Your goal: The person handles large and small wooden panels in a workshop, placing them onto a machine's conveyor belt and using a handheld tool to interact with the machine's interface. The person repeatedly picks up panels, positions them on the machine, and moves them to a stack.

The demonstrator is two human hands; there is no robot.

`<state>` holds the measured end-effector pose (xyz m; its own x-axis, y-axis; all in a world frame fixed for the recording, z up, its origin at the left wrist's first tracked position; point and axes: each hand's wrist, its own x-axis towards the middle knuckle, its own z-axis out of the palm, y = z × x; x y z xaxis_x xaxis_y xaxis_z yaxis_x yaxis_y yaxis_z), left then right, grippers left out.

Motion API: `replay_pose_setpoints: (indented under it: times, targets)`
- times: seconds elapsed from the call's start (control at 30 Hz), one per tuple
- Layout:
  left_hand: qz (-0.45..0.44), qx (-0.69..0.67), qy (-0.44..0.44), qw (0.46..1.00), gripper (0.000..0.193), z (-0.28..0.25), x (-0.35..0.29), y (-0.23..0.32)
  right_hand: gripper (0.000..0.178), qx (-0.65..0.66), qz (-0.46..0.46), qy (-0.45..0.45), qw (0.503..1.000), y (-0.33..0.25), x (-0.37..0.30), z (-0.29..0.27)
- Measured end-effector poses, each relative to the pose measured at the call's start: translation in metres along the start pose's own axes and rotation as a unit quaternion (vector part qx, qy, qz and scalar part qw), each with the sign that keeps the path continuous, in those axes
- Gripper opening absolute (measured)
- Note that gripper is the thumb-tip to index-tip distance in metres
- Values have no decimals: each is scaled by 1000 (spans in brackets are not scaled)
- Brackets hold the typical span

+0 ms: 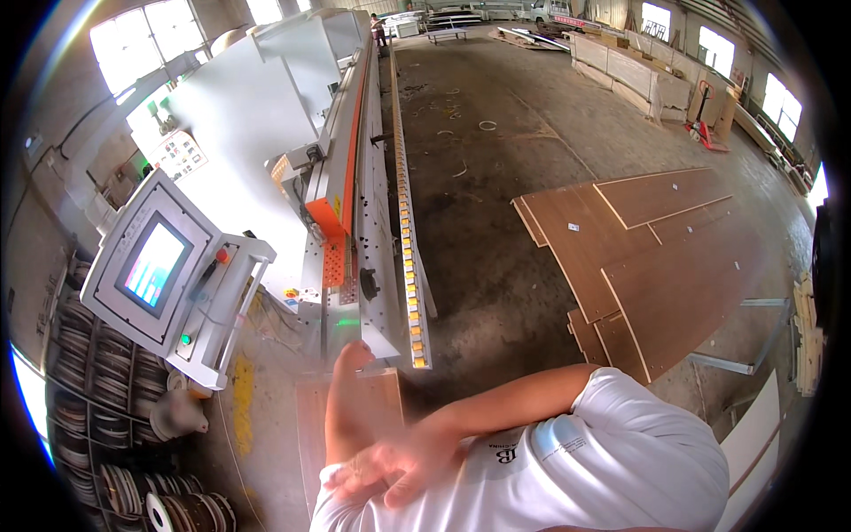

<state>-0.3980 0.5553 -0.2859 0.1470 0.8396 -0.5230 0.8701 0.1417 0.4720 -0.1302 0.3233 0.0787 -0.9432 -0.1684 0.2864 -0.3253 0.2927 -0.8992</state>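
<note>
At the bottom of my view, against the white shirt (612, 470), I see the right hand (381, 468) blurred, fingers loosely spread by the left sleeve, apart from the left hand (356, 353), which is near the far edge of a brown board (385, 390); whether it grips anything, I cannot tell. Just beyond the board, I have the long white machine (239, 133), a control console (160, 266) to its left and a yellow-rollered rail (409, 266) to its right. Farther right lie stacked brown panels (665, 266), then a red pallet truck (705, 137).
</note>
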Motion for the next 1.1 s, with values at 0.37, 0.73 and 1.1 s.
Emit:
replay_pose_setpoints:
  times: [0.37, 0.73, 1.1]
  targets:
    - [6, 108, 295, 949, 29, 71, -78, 61, 32, -183, 342, 147, 910, 95, -140, -5]
    - [134, 170, 353, 910, 38, 98, -142, 117, 32, -139, 688, 381, 602, 169, -433, 282]
    - [125, -28, 313, 941, 60, 127, -104, 154, 27, 73, 650, 628, 422, 209, -422, 352]
